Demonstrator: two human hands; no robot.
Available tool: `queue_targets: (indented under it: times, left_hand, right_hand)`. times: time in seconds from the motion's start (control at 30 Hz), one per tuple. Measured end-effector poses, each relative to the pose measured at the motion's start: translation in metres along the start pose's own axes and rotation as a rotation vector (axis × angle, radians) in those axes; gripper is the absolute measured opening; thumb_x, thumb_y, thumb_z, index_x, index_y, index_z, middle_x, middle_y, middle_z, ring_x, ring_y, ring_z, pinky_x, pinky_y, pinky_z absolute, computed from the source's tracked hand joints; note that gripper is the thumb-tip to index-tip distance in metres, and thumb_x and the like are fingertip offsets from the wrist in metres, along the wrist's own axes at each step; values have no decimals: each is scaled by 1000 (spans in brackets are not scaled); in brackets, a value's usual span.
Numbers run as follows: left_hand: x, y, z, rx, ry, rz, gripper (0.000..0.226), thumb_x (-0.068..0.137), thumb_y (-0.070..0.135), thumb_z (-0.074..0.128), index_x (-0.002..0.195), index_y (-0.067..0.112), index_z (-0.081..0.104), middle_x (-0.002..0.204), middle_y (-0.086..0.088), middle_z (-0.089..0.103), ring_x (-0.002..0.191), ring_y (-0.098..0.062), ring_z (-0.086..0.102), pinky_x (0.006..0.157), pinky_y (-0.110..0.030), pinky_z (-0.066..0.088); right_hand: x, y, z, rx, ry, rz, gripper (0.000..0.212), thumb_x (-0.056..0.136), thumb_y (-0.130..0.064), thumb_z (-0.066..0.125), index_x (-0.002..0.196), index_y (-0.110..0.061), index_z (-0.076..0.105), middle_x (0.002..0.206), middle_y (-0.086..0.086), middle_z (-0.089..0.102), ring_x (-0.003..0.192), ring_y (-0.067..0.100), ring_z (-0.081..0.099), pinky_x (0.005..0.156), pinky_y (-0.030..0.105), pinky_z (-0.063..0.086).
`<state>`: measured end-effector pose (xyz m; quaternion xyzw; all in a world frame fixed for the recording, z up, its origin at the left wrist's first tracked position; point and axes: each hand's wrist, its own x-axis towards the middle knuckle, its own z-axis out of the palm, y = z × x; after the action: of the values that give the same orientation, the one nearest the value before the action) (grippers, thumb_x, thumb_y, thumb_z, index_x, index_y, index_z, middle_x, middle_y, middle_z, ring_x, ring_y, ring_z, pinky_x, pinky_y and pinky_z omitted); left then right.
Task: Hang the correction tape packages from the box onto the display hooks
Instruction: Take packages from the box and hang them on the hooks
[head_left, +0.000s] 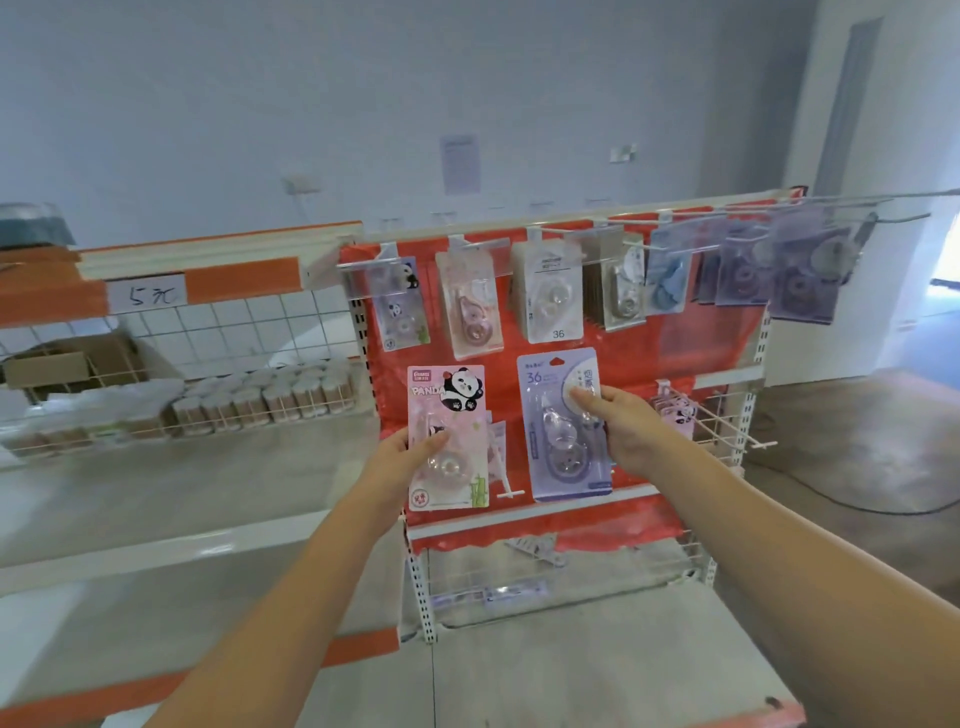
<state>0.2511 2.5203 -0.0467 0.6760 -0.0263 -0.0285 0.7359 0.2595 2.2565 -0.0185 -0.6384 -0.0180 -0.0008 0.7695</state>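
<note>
My left hand (402, 457) pinches a pink panda correction tape package (448, 436) by its left edge, held upright before the red display panel (675, 353). My right hand (618, 426) grips a lilac correction tape package (563, 426) by its right edge, thumb on its front. Both packages sit level with the lower row of hooks. One bare white hook (505, 480) juts out between the two packages. The top row of hooks (540, 244) carries several hung packages. No box shows in the view.
A wire basket (711, 421) with pink packages sticks out at the panel's right. To the left, a wire shelf (218, 415) holds rows of small jars and a cardboard box (57, 369). Long hooks with purple packs (800, 270) reach toward me at upper right. A cable crosses the floor at right.
</note>
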Motion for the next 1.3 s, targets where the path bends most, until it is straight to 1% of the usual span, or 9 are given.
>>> queue_targets:
  times: [0.1,0.23,0.37,0.53,0.7,0.8,1.03,1.17,1.3]
  left_hand:
    - [11,-3,-2,-36,17,-4,26,80,21,69,105,12,68,104,-11,72,102,-34,66,92,-48,51]
    - [29,-2,5,-46,46,11,41,76,26,71,113,8,65,109,-16,70,98,-36,68,88,-49,53]
    - [46,2,20,-25,118,2,33,85,23,67,114,8,64,102,-10,73,90,-27,71,71,-35,56]
    - [65,6,37,-22,142,29,49,71,38,75,113,14,66,109,-9,72,102,-31,67,95,-53,49]
    - [80,-4,56,-50,147,53,45,73,33,72,113,14,66,109,-9,72,104,-31,66,97,-52,47]
    - [86,-8,71,-86,152,49,31,85,22,65,114,12,64,104,-9,73,97,-29,69,89,-46,53]
    - [94,-7,81,-114,151,78,14,91,14,59,104,14,65,99,-6,73,88,-21,71,76,-34,56]
    - [91,-7,64,-172,155,66,19,86,16,62,105,16,66,102,-5,73,98,-25,67,86,-41,51]
    - [83,-18,46,-129,120,44,42,74,29,70,114,15,64,112,-10,70,103,-31,67,89,-48,51]
  right_hand:
    - [19,4,6,23,-34,7,12,93,-14,57,96,-6,65,94,9,70,87,22,64,89,40,50]
    - [50,1,3,24,-96,11,14,94,-14,54,95,-6,65,87,6,71,83,21,65,79,34,54]
    - [81,-6,-8,16,-122,47,26,97,-13,50,115,4,58,102,16,65,96,30,59,97,46,45]
    - [107,-13,-28,35,-183,47,27,97,-13,50,117,3,58,104,18,65,89,26,62,91,42,49]
    - [121,-8,-48,48,-227,20,21,96,-12,50,108,1,61,90,10,71,76,19,68,68,28,58]
    - [125,-5,-66,41,-209,42,17,95,-12,52,102,-2,64,83,7,73,72,17,70,65,28,57]
    - [116,-14,-120,13,-74,2,14,94,-13,54,95,-5,65,82,6,73,76,19,68,79,35,56]
    - [100,-14,-142,42,14,-4,13,95,-13,52,95,-7,63,74,-1,73,66,10,69,59,23,56]
    - [83,-9,-156,34,46,3,18,96,-14,50,104,-4,62,79,1,74,70,13,70,62,25,58]
